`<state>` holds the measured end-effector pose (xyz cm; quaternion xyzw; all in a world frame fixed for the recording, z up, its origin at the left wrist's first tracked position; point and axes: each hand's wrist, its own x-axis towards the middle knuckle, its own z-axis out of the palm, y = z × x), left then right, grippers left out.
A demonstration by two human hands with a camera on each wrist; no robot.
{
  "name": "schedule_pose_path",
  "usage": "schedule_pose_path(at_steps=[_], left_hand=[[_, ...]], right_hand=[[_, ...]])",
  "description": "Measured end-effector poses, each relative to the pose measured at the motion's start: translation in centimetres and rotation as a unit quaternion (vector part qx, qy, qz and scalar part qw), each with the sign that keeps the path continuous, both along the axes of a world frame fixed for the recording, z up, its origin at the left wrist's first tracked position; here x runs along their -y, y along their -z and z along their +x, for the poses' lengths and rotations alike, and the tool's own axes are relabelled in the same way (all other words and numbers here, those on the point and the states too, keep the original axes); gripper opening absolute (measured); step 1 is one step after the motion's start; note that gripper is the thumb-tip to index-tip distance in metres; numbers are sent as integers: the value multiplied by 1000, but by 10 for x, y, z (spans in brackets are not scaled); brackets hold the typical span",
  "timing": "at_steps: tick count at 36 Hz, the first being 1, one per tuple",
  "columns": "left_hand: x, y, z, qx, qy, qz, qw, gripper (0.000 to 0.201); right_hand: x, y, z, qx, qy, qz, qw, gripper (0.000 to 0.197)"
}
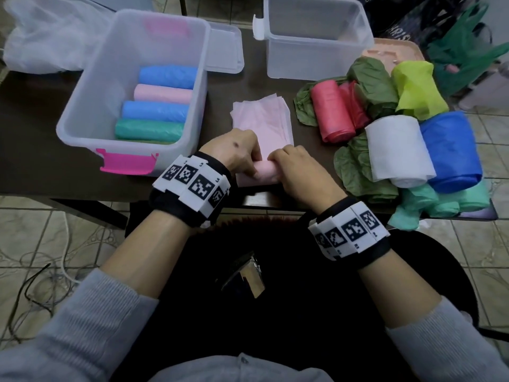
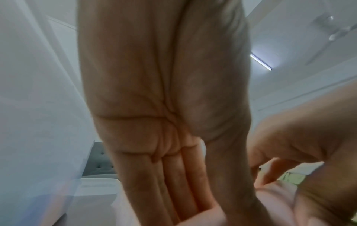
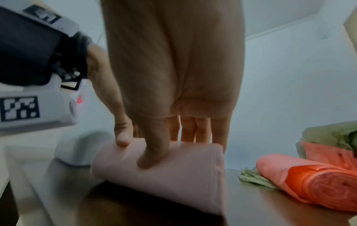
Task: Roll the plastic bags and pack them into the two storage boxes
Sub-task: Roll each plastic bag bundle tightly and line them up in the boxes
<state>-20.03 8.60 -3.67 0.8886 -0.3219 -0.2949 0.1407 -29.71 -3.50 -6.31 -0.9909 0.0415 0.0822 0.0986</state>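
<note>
- Four rolled bags [image 1: 158, 103] lie in the left box [image 1: 82, 111]; the right box [image 1: 316, 37] looks empty.
- Both grips, left hand [image 1: 234, 153] and right hand [image 1: 297, 166], curl round the half-rolled pink bag [image 1: 264, 122].
- Many bags [image 1: 413, 133] wait on the surface [image 1: 41, 161].

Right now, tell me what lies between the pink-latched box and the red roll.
In the head view, between the pink-latched box and the red roll lies the pink bag, flat and part-rolled.

wristbands [image 1: 192, 183] | square coded markers, small digit 3 | other print unreadable
</note>
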Motion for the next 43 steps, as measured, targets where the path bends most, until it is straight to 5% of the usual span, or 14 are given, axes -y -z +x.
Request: schedule_pose_path(at_steps=[4, 8, 12, 14, 20, 24, 27, 33, 40, 43], left_hand=[[1, -1, 4, -35, 24, 19, 999, 37], [3, 3, 6, 29, -16, -36, 999, 53], [5, 10, 3, 69, -45, -74, 994, 27], [4, 13, 2, 62, -47, -70, 995, 29], [3, 16, -5, 68, -14, -12, 998, 71], [6, 13, -7, 87, 8, 9, 996, 65], [8, 11, -6, 94, 19, 15, 995, 54], [9, 3, 1, 52, 36, 38, 997, 37], [1, 0, 2, -3, 42, 35, 998, 50], [-1, 1, 0, 49, 13, -25, 998, 43]], right_hand=[[8, -9, 8, -79, 2, 50, 996, 41], [19, -17, 19, -136, 10, 85, 987, 44], [27, -23, 27, -174, 22, 143, 974, 40], [28, -23, 30, -184, 28, 155, 970, 37], [26, -13, 27, -55, 72, 130, 987, 47], [18, -8, 23, 10, 57, 123, 991, 21], [13, -2, 16, 35, 62, 110, 991, 21], [1, 4, -9, 27, 22, 30, 999, 57], [1, -2, -11, -33, 10, 73, 997, 50], [6, -10, -2, -73, 4, 105, 992, 44]])
